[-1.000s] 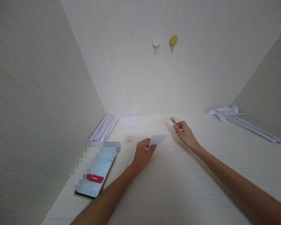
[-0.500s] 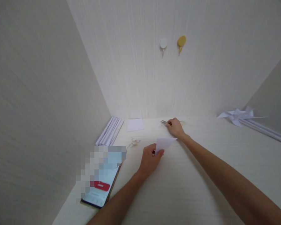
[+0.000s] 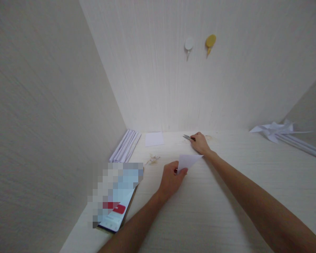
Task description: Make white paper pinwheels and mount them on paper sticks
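Between thumb and fingers, my left hand [image 3: 173,179] pinches a white piece of paper folded to a triangle [image 3: 189,161], its sharp tip pointing right. Farther back, near the wall, my right hand [image 3: 201,142] is closed around the handle end of small scissors [image 3: 189,137]. Their metal blades point left and lie at or just above the tabletop; the handles are mostly hidden by my fingers. A square sheet of white paper [image 3: 154,139] lies flat to the left of the scissors. Several small pale bits [image 3: 154,159] lie in a little pile left of the folded paper.
Several rolled white paper sticks [image 3: 125,146] lie by the left wall. A phone [image 3: 118,211], partly blurred, rests near my left forearm. White paper pinwheels on sticks [image 3: 275,130] lie at the back right. A white hook [image 3: 189,44] and a yellow hook [image 3: 210,41] hang on the wall.
The whole view has shifted slightly, so things appear a little farther right. Both hands keep their grips, on the folded paper and the scissors.
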The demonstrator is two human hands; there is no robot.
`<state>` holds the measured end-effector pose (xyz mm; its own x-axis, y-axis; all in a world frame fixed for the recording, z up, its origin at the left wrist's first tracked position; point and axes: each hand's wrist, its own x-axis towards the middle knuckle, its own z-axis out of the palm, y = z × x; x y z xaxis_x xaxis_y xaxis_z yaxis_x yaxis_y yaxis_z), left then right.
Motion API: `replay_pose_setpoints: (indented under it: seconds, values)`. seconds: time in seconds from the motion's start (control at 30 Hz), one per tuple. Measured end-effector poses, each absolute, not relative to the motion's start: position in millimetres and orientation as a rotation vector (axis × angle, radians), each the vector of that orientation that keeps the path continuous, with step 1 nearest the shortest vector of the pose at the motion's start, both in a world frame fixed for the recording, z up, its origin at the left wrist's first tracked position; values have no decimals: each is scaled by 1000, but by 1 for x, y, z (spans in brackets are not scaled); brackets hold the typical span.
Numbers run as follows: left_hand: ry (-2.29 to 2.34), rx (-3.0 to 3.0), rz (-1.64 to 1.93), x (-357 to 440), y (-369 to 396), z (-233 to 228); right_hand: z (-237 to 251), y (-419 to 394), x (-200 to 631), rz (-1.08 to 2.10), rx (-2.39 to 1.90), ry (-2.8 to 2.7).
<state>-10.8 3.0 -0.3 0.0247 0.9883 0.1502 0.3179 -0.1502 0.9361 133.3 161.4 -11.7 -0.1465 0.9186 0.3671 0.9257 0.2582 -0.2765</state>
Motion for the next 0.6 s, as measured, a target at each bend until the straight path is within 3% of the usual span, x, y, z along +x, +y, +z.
replay_pose_setpoints:
  seconds: [0.6]
  values:
    - [1379,1553,1137,-11,3,0,-14,159,132,-37,-1657,-2076]
